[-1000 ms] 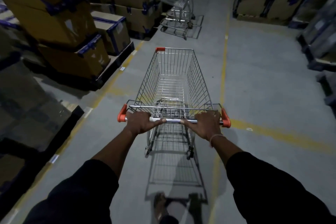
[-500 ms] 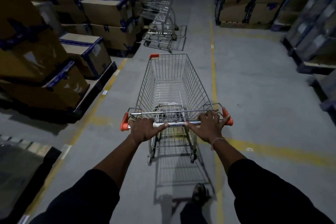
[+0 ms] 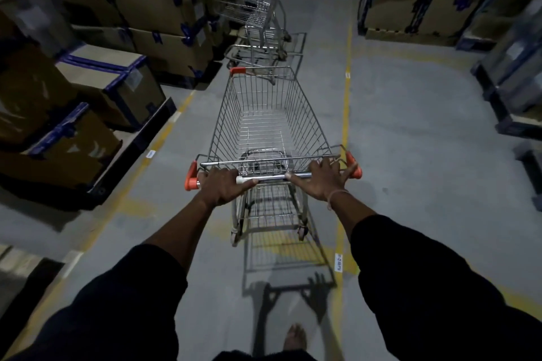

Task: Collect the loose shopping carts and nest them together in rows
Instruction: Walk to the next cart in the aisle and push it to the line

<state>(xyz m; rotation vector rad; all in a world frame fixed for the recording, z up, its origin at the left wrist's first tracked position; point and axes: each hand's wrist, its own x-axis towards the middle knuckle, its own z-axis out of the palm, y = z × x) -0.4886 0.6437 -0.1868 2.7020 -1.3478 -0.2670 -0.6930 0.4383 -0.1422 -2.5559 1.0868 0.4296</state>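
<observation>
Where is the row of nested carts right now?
In the head view the row of nested carts stands top centre, beside the stacked boxes on the left, just ahead of the pushed cart.

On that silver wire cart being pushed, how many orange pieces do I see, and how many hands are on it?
orange plastic handle end caps: 2
orange plastic front corner bumper: 1
hands on the handle: 2, left hand and right hand
Total: 5
</observation>
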